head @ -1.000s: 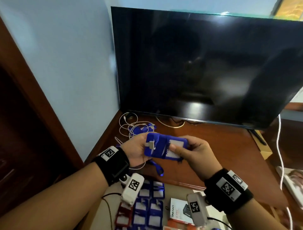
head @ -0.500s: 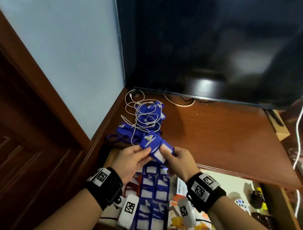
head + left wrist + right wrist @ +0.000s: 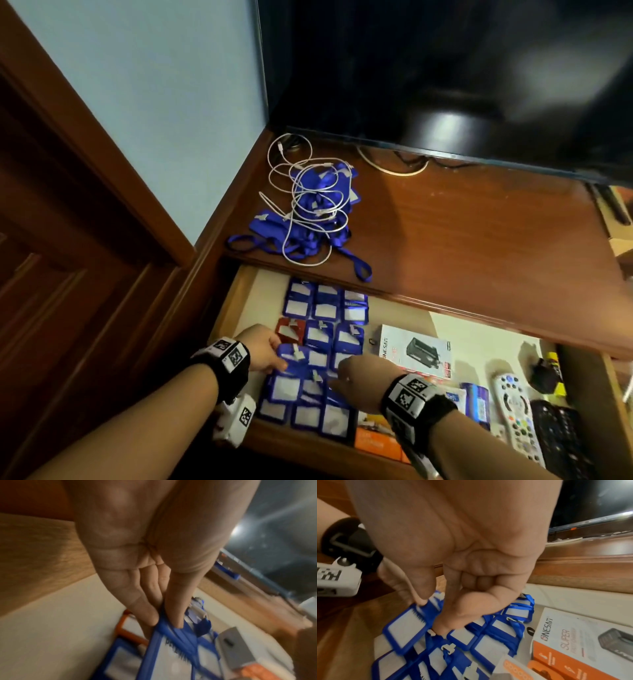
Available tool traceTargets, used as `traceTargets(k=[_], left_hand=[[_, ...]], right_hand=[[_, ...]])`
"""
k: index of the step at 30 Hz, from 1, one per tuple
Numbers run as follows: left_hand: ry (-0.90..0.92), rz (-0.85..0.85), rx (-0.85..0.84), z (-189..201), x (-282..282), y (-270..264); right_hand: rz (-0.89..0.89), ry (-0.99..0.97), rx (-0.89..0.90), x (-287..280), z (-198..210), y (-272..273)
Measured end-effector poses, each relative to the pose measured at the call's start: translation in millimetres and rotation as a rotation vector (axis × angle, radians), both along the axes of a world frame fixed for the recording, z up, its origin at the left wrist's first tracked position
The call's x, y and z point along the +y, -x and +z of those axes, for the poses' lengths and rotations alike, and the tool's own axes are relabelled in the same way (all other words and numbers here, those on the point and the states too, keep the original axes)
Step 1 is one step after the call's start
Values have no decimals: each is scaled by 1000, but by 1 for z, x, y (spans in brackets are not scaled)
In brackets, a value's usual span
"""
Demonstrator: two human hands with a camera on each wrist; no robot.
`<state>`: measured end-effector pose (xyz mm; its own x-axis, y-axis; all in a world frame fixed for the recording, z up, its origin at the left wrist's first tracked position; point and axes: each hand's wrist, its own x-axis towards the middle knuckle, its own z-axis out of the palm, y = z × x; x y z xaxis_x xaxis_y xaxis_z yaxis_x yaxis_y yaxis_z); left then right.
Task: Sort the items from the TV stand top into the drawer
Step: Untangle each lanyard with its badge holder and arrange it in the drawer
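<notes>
A blue badge holder (image 3: 296,359) lies tilted over the rows of blue holders (image 3: 325,308) in the open drawer (image 3: 236,301). My left hand (image 3: 277,359) pinches its left edge between thumb and fingers (image 3: 175,620). My right hand (image 3: 337,375) is at its other end. There the thumb and forefinger (image 3: 442,628) touch the same holder (image 3: 406,627), and the other fingers are curled. A red holder (image 3: 291,330) sits among the blue ones. On the stand top (image 3: 479,240), a pile of blue holders and lanyards (image 3: 315,212) is tangled with a white cable (image 3: 291,161).
The TV (image 3: 445,68) stands at the back of the stand top. Right of the holders, the drawer holds a white product box (image 3: 414,349), an orange box (image 3: 376,440), a white remote (image 3: 513,407) and a black keypad (image 3: 558,442). The stand's front edge overhangs the drawer's back.
Both hands have come down from above the stand top into the drawer, carrying the blue holder. The view has tilted down with them.
</notes>
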<state>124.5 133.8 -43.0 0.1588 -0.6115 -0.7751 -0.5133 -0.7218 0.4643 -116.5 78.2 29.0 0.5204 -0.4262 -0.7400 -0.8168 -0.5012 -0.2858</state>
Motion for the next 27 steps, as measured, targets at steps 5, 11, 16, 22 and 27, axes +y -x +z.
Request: traceTargets(k=[5, 11, 16, 22, 27], left_hand=[[-186, -239, -222, -12, 7, -1], [-218, -289, -303, -19, 6, 8], [-222, -337, -330, -26, 5, 15], [-195, -259, -380, -31, 7, 13], [-185, -202, -351, -25, 11, 3]], right_hand=[[-44, 166, -70, -21, 1, 2], [-46, 321, -178, -58, 21, -19], [-87, 369, -280, -95, 42, -54], [-169, 477, -372, -152, 34, -93], [-278, 466, -172, -177, 15, -98]])
